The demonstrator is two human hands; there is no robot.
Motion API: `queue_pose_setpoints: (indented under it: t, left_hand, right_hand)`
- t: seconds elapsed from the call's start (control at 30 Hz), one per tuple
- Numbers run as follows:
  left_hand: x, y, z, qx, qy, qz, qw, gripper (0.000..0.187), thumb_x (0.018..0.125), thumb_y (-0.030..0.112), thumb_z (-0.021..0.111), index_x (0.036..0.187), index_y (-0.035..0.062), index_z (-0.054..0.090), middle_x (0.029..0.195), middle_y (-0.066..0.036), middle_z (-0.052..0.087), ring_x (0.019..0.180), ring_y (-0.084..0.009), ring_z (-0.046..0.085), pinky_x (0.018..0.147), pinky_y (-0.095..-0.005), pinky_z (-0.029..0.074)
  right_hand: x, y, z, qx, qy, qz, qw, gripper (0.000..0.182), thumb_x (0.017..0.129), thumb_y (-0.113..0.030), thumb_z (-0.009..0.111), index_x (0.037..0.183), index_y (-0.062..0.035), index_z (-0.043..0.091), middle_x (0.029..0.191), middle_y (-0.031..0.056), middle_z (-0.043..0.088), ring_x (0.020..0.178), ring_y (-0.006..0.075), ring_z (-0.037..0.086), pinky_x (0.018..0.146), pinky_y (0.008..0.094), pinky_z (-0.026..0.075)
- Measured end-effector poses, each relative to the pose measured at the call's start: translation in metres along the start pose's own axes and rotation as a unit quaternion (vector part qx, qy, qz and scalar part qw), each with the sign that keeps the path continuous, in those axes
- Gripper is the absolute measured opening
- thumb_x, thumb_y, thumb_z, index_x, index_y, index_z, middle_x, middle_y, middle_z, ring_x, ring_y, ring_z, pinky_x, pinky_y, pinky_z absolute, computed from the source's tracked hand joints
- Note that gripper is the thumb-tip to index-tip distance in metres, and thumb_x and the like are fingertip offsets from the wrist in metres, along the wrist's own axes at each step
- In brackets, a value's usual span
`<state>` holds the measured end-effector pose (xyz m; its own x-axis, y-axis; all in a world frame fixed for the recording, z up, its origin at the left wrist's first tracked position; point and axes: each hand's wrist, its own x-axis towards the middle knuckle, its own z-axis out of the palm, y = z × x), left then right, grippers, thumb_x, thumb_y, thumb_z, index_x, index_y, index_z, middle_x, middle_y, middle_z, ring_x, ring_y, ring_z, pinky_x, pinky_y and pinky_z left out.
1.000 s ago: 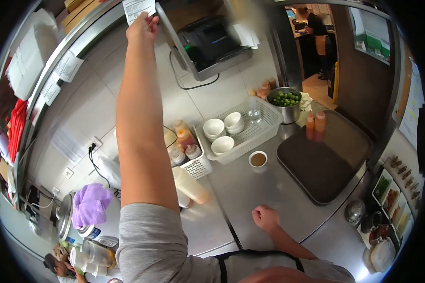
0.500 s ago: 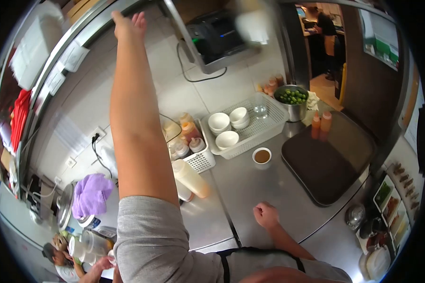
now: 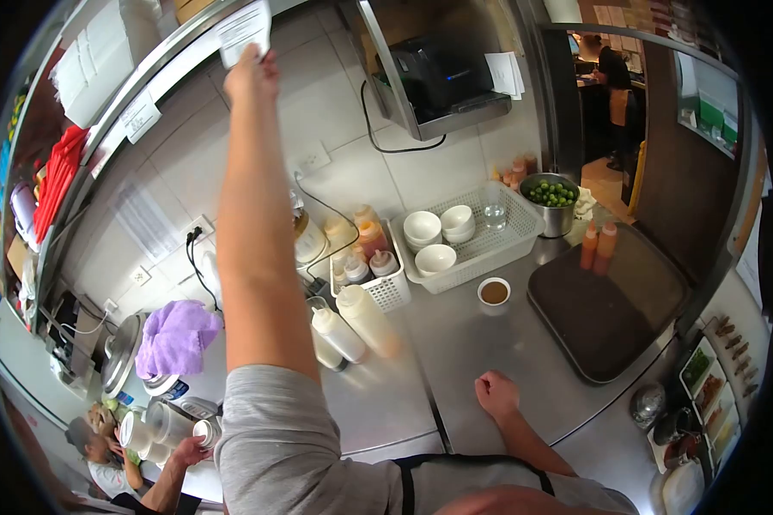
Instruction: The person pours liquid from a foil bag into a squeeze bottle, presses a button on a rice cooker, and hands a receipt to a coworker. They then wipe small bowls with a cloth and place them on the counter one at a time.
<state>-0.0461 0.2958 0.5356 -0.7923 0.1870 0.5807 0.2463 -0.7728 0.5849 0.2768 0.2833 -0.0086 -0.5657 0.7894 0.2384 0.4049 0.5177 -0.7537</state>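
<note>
Reaching up, left hand (image 3: 251, 73) pinching an order ticket (image 3: 242, 30) at the shelf rail; right hand (image 3: 496, 395) fisted on the table (image 3: 455, 352). Next probably needs a careful pull or clip.

purple cloth (image 3: 177, 336), white bowls (image 3: 422, 227), green limes (image 3: 551, 192)

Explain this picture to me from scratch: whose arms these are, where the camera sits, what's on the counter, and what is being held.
There is no machine here: a person wears the camera on the head, so it looks down over their own arms. The curved edges come from the wide lens. The left hand reaches up to a paper slip at the shelf rail. The right hand rests as a fist on the steel counter, holding nothing. On the counter lie squeeze bottles, a white basket of bowls, a sauce cup, a dark tray and a pot of limes. Another person works at lower left.
</note>
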Motion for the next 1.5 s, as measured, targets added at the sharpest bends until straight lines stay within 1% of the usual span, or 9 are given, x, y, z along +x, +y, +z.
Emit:
queue_pose_setpoints:
  t: [0.23, 0.4, 0.5, 0.57, 0.8, 0.9, 0.97, 1.23, 1.5]
  left_hand:
    - [-0.029, -0.025, 0.079, -0.010, 0.010, -0.046, 0.999, 0.025, 0.074, 0.007, 0.055, 0.096, 0.0025, 0.046, 0.081, -0.009, 0.056, 0.059, -0.0198, 0.056, 0.051, -0.0284, 0.039]
    - [0.029, -0.021, 0.052, -0.010, -0.057, -0.072, 0.996, 0.064, 0.074, 0.039, 0.057, 0.120, 0.0054, 0.029, 0.114, -0.018, 0.038, 0.095, -0.0350, 0.047, 0.070, -0.0414, 0.039]
    - [0.021, 0.016, 0.002, -0.003, 0.057, 0.006, 0.998, 0.071, 0.074, 0.050, 0.052, 0.123, 0.0069, 0.024, 0.113, -0.019, 0.038, 0.093, -0.0339, 0.047, 0.070, -0.0424, 0.038]
    - [0.030, 0.044, -0.039, 0.001, 0.142, 0.045, 0.989, 0.071, 0.074, 0.059, 0.043, 0.114, 0.0000, 0.037, 0.107, -0.016, 0.045, 0.092, -0.0276, 0.049, 0.065, -0.0347, 0.040]
    - [0.069, 0.115, -0.136, -0.053, 0.196, 0.116, 0.972, 0.040, 0.078, 0.033, 0.054, 0.101, 0.0017, 0.043, 0.092, -0.013, 0.052, 0.074, -0.0233, 0.054, 0.053, -0.0292, 0.040]
    - [0.112, 0.106, -0.159, -0.049, 0.088, 0.085, 0.991, 0.022, 0.077, 0.013, 0.055, 0.092, 0.0003, 0.045, 0.081, -0.012, 0.054, 0.065, -0.0206, 0.055, 0.046, -0.0246, 0.041]
    - [0.071, 0.086, -0.120, -0.024, 0.049, 0.074, 0.996, 0.009, 0.076, 0.003, 0.053, 0.080, -0.0035, 0.048, 0.068, -0.011, 0.053, 0.057, -0.0200, 0.056, 0.043, -0.0247, 0.043]
    - [-0.009, 0.013, 0.002, 0.031, 0.003, 0.047, 0.998, 0.019, 0.070, 0.001, 0.056, 0.084, -0.0036, 0.043, 0.073, -0.012, 0.057, 0.055, -0.0179, 0.058, 0.042, -0.0220, 0.038]
    - [-0.007, 0.014, 0.016, 0.074, -0.001, 0.014, 0.997, 0.035, 0.075, 0.015, 0.056, 0.100, -0.0045, 0.042, 0.085, -0.013, 0.056, 0.058, -0.0187, 0.057, 0.045, -0.0244, 0.039]
  right_hand:
    - [-0.001, -0.003, -0.005, 0.017, 0.004, 0.016, 1.000, 0.014, 0.071, -0.024, 0.053, 0.068, -0.0107, 0.055, 0.071, 0.0062, 0.056, 0.063, 0.0250, 0.055, 0.057, 0.0351, 0.044]
    - [-0.001, -0.006, -0.006, 0.039, 0.006, 0.006, 0.999, 0.013, 0.072, -0.023, 0.053, 0.068, -0.0102, 0.055, 0.070, 0.0065, 0.056, 0.062, 0.0249, 0.055, 0.057, 0.0342, 0.044]
    - [0.001, -0.006, -0.005, 0.047, -0.002, 0.004, 0.999, 0.012, 0.072, -0.022, 0.053, 0.068, -0.0102, 0.055, 0.069, 0.0067, 0.055, 0.062, 0.0251, 0.055, 0.057, 0.0340, 0.044]
    - [-0.001, -0.002, -0.001, 0.043, 0.000, 0.008, 0.999, 0.012, 0.072, -0.021, 0.053, 0.068, -0.0100, 0.055, 0.069, 0.0068, 0.055, 0.061, 0.0254, 0.055, 0.056, 0.0341, 0.044]
    - [0.000, 0.002, 0.004, 0.019, 0.017, -0.024, 0.999, 0.012, 0.071, -0.020, 0.054, 0.068, -0.0087, 0.055, 0.068, 0.0076, 0.056, 0.061, 0.0256, 0.055, 0.054, 0.0345, 0.044]
    - [-0.001, 0.001, 0.002, 0.001, 0.008, -0.003, 1.000, 0.012, 0.071, -0.021, 0.055, 0.069, -0.0085, 0.056, 0.070, 0.0077, 0.057, 0.062, 0.0254, 0.055, 0.055, 0.0344, 0.044]
    - [-0.002, -0.003, 0.002, -0.003, -0.003, 0.013, 1.000, 0.013, 0.071, -0.021, 0.055, 0.070, -0.0082, 0.056, 0.070, 0.0081, 0.057, 0.062, 0.0255, 0.055, 0.056, 0.0341, 0.044]
    - [-0.002, -0.008, -0.006, -0.037, 0.002, 0.017, 0.999, 0.016, 0.072, -0.025, 0.053, 0.071, -0.0092, 0.056, 0.071, 0.0083, 0.057, 0.066, 0.0276, 0.056, 0.060, 0.0364, 0.044]
    - [-0.001, 0.001, 0.004, -0.002, -0.001, 0.022, 1.000, 0.016, 0.072, -0.024, 0.052, 0.070, -0.0087, 0.056, 0.072, 0.0088, 0.057, 0.066, 0.0291, 0.055, 0.059, 0.0375, 0.044]
